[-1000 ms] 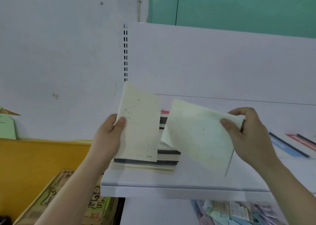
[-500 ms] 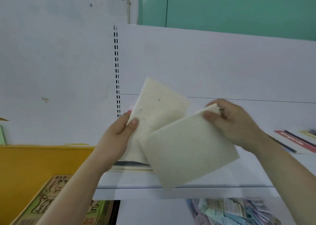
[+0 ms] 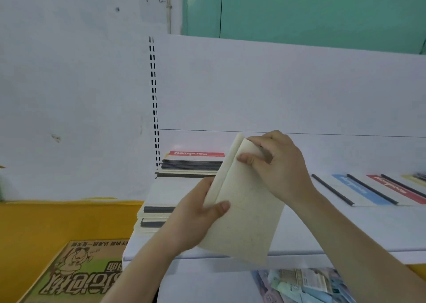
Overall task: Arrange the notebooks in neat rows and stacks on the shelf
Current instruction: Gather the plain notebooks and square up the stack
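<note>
Cream speckled notebooks (image 3: pixel 244 212) held together by left hand (image 3: pixel 196 217) and right hand (image 3: pixel 279 166).

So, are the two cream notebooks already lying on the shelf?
No, both hands, left and right, hold the cream notebooks together in the air above the shelf.

It looked like a stationery shop. A white retail shelf (image 3: pixel 345 233) with a slotted upright (image 3: pixel 154 100) carried notebook stacks (image 3: pixel 191 164) and a row of notebooks (image 3: pixel 368 189) laid out flat, and a printed carton (image 3: pixel 76 272) sat beside it, with packaged goods (image 3: pixel 304 284) below.
</note>
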`<state>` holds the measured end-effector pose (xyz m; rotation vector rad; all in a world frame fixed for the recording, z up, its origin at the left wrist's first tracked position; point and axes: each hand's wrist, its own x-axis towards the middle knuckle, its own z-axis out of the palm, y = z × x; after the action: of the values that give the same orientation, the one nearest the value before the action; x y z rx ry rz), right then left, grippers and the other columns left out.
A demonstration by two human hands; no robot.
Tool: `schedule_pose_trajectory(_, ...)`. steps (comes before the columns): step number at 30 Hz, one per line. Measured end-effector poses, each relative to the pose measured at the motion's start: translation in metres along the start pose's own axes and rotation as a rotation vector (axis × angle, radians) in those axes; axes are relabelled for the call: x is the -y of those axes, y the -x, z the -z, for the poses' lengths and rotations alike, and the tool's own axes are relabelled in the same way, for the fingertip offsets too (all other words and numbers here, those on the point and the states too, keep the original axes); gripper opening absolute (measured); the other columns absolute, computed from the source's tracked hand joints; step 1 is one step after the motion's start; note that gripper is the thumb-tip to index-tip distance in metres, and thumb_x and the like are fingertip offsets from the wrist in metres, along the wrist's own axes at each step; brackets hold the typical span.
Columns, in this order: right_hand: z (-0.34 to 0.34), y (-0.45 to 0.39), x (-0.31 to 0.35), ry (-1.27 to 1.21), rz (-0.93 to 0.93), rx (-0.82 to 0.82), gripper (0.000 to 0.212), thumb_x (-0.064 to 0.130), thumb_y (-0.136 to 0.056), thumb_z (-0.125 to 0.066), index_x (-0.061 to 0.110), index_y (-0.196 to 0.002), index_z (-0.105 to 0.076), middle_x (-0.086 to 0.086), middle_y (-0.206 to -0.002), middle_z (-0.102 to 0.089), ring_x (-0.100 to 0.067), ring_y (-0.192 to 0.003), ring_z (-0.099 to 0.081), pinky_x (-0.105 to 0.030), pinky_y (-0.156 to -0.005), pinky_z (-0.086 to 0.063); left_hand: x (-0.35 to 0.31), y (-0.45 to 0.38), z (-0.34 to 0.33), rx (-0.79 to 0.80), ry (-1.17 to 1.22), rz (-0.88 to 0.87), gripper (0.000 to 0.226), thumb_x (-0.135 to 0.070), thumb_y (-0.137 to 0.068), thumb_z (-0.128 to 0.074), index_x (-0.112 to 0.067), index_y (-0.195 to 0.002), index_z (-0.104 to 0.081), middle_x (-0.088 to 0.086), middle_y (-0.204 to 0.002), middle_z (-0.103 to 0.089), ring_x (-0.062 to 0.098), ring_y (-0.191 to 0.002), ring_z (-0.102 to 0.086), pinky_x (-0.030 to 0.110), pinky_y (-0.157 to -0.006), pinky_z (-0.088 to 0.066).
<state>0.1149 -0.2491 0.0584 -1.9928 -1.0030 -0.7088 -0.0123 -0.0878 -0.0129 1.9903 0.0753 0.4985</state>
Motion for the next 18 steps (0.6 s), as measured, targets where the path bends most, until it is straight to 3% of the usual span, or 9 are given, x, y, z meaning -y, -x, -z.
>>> schedule_pose_trajectory(3, 0.005, 0.008, -0.01, 0.231, 0.053, -0.134, 0.053, 0.056, -0.085, -0.062, 0.03, -0.131, -0.055, 0.007, -0.125, -0.05, -0.015, -0.122, -0.04, -0.031, -0.103, -0.036, 0.006, -0.003, -0.011, -0.023, 0.034, -0.062, 0.023, -0.031, -0.099, -0.059, -0.043, -0.117, -0.053, -0.026, -0.105, -0.065, -0.004, -0.096, -0.062, 0.034, -0.087, -0.052)
schedule_pose_trajectory(4, 0.01, 0.014, -0.018, 0.26, -0.014, -0.164, 0.062, 0.058, -0.086, -0.058, 0.029, -0.139, -0.046, 0.005, -0.134, -0.045, -0.016, -0.129, -0.035, -0.034, -0.106, -0.033, 0.007, -0.004, -0.016, -0.039, 0.06, -0.084, 0.022, -0.029, -0.099, -0.058, -0.041, -0.117, -0.053, -0.025, -0.104, -0.065, -0.005, -0.095, -0.061, 0.03, -0.084, -0.051)
schedule_pose_trajectory(6, 0.019, 0.033, -0.03, 0.08, -0.262, -0.171, 0.073, 0.061, -0.087, -0.051, 0.026, -0.147, -0.029, 0.006, -0.145, -0.038, -0.013, -0.135, -0.033, -0.033, -0.106, -0.032, 0.008, -0.009, -0.028, -0.068, 0.136, -0.116, 0.02, -0.028, -0.101, -0.055, -0.038, -0.119, -0.053, -0.023, -0.105, -0.066, -0.004, -0.096, -0.062, 0.025, -0.081, -0.05)
schedule_pose_trajectory(8, 0.021, 0.056, -0.039, -0.249, -0.497, -0.088, 0.066, 0.06, -0.088, -0.049, 0.032, -0.145, -0.03, 0.016, -0.138, -0.047, -0.005, -0.125, -0.046, -0.028, -0.098, -0.041, 0.007, -0.015, -0.043, -0.065, 0.225, -0.138, 0.021, -0.028, -0.102, -0.052, -0.036, -0.121, -0.052, -0.021, -0.106, -0.066, -0.001, -0.098, -0.064, 0.025, -0.081, -0.053)
schedule_pose_trajectory(10, 0.017, 0.078, -0.048, -0.458, -0.602, -0.042, 0.041, 0.051, -0.092, -0.051, 0.037, -0.129, -0.043, 0.023, -0.116, -0.059, -0.001, -0.107, -0.057, -0.023, -0.079, -0.045, 0.007, -0.023, -0.063, -0.046, 0.277, -0.167, 0.022, -0.031, -0.103, -0.048, -0.033, -0.124, -0.052, -0.015, -0.108, -0.067, 0.006, -0.101, -0.065, 0.029, -0.083, -0.056)
schedule_pose_trajectory(13, 0.025, 0.088, -0.07, -0.467, -0.619, -0.208, 0.023, 0.038, -0.094, -0.055, 0.034, -0.116, -0.053, 0.017, -0.103, -0.065, -0.002, -0.093, -0.062, -0.027, -0.072, -0.045, 0.005, -0.036, -0.093, -0.003, 0.24, -0.189, 0.028, -0.044, -0.099, -0.04, -0.031, -0.121, -0.051, -0.019, -0.098, -0.066, 0.003, -0.09, -0.064, 0.021, -0.073, -0.052)
schedule_pose_trajectory(15, 0.036, 0.087, -0.086, -0.415, -0.583, -0.25, 0.023, 0.036, -0.094, -0.057, 0.031, -0.116, -0.053, 0.014, -0.102, -0.066, 0.001, -0.087, -0.062, -0.023, -0.068, -0.046, 0.008, -0.045, -0.112, 0.031, 0.174, -0.164, 0.029, -0.05, -0.097, -0.036, -0.032, -0.115, -0.049, -0.019, -0.091, -0.065, -0.002, -0.081, -0.061, 0.019, -0.07, -0.048)
schedule_pose_trajectory(18, 0.05, 0.084, -0.109, -0.371, -0.529, -0.238, 0.03, 0.035, -0.093, -0.059, 0.029, -0.122, -0.051, 0.016, -0.104, -0.066, 0.005, -0.085, -0.062, -0.012, -0.063, -0.048, 0.007, -0.059, -0.138, 0.055, 0.08, -0.138, 0.021, -0.044, -0.102, -0.035, -0.029, -0.11, -0.048, -0.015, -0.094, -0.064, -0.005, -0.084, -0.059, 0.013, -0.069, -0.046)
